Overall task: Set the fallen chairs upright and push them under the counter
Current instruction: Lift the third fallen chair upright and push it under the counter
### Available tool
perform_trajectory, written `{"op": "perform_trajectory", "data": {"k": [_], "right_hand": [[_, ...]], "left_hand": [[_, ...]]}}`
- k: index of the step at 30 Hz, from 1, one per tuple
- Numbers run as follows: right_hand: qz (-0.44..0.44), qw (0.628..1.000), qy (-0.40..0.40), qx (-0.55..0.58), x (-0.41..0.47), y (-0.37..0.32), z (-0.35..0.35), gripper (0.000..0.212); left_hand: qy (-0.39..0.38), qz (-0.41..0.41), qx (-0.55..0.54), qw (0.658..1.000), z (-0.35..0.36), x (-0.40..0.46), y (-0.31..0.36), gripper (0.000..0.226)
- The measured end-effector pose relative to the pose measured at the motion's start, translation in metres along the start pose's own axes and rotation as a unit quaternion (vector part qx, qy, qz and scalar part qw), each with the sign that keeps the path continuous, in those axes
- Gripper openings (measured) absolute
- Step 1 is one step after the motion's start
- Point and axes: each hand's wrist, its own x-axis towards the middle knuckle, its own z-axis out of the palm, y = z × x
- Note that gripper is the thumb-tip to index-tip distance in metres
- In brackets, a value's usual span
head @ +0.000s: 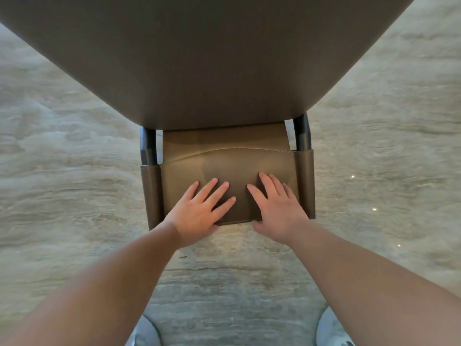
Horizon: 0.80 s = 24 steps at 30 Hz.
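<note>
counter [199, 58]: plain grey-brown, no pattern
chair back [229, 168]: taupe-brown leather look, one line of lighter stitching along its curved seam
chair posts [148, 146]: dark, near black
floor [62, 171]: pale beige-grey stone, wavy darker veins, a few small bright glints
shoes [331, 330]: white to light grey

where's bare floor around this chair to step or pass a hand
Bare marbled stone floor lies left and right of the brown leather chair backrest, and between it and the pale shoes. Crowded: left hand and right hand flat on the backrest under the grey counter.
</note>
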Motion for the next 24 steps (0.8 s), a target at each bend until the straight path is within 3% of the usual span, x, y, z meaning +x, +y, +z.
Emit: {"op": "perform_trajectory", "data": {"k": [4, 7, 14, 24], "right_hand": [[-0.004, 1.000, -0.002, -0.006, -0.002, -0.002, 0.002, 0.087], [-0.001, 1.000, 0.008, 0.004, -0.002, -0.003, -0.001, 0.085], [0.002, 1.000, -0.009, -0.006, -0.008, -0.001, 0.002, 0.092], [-0.011, 0.998, -0.016, -0.062, -0.007, -0.009, 0.007, 0.092]], "left_hand": [[-0.035, 0.083, 0.040, 0.995, 0.002, 0.007, 0.009, 0.093], [-0.041, 0.096, 0.053, 0.993, 0.006, 0.013, 0.021, 0.100], [-0.027, -0.160, -0.020, 0.987, 0.011, 0.016, 0.038, 0.116], [-0.075, -0.227, -0.085, 0.967, 0.015, 0.009, 0.036, 0.115]]}}
